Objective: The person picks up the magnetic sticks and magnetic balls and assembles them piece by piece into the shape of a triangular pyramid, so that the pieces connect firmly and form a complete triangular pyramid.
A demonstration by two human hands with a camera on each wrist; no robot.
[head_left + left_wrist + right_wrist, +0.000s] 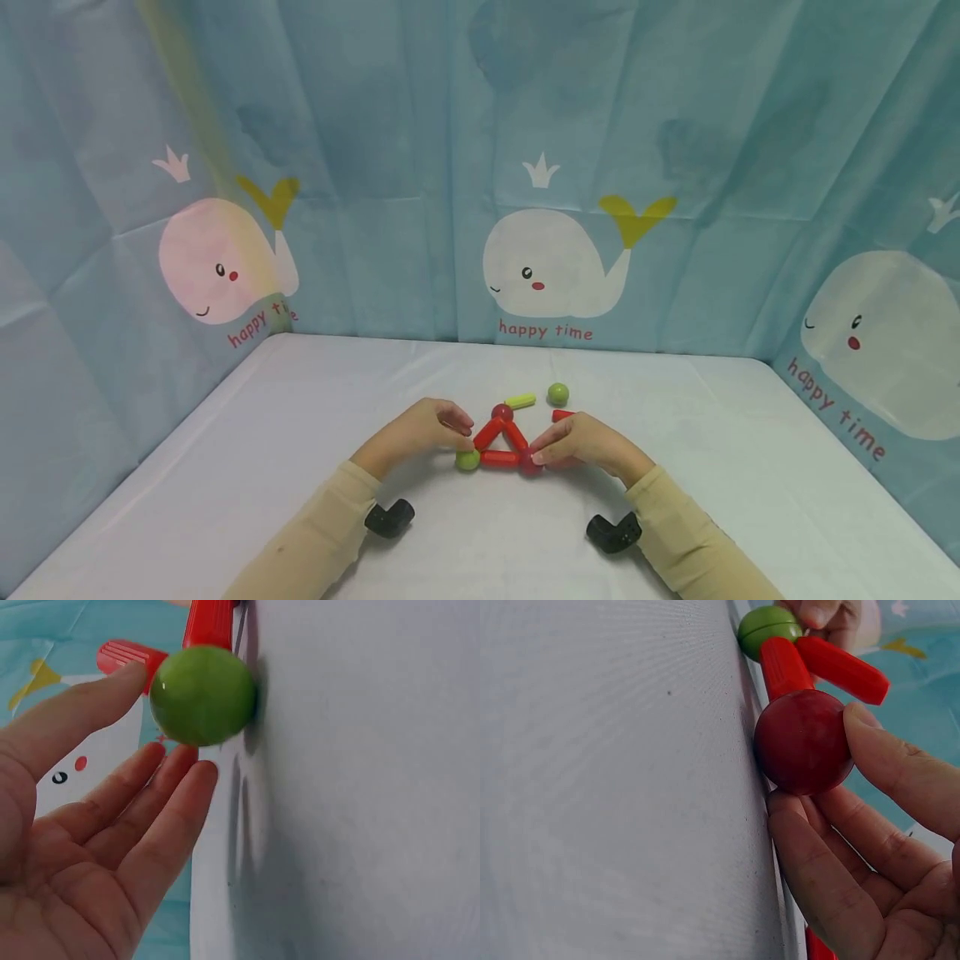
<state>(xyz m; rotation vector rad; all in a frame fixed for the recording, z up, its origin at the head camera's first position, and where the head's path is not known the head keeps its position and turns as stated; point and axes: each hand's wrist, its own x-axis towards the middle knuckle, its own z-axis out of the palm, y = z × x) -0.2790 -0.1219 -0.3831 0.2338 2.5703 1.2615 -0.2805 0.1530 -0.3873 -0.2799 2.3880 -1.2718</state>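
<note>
On the table lies a triangle of three red rods, such as the bottom rod (pixel 499 459), with a ball at each corner. Its top corner is a red ball (pixel 502 412). At the lower left corner sits a green ball (pixel 202 696). My left hand (pixel 423 429) is beside that ball, thumb tip right at it and the other fingers loosely extended. At the lower right corner my right hand (pixel 592 446) pinches a dark red ball (pixel 804 742) between thumb and fingers. Part of that ball is hidden by the fingers in the head view.
Beyond the triangle lie a yellow-green rod (pixel 520 402) and a loose green ball (pixel 558 394). A red rod (pixel 562 415) shows partly behind my right hand. Black curved pieces sit by both wrists. Blue whale-print curtains (pixel 390 275) stand around the white table (pixel 300 400).
</note>
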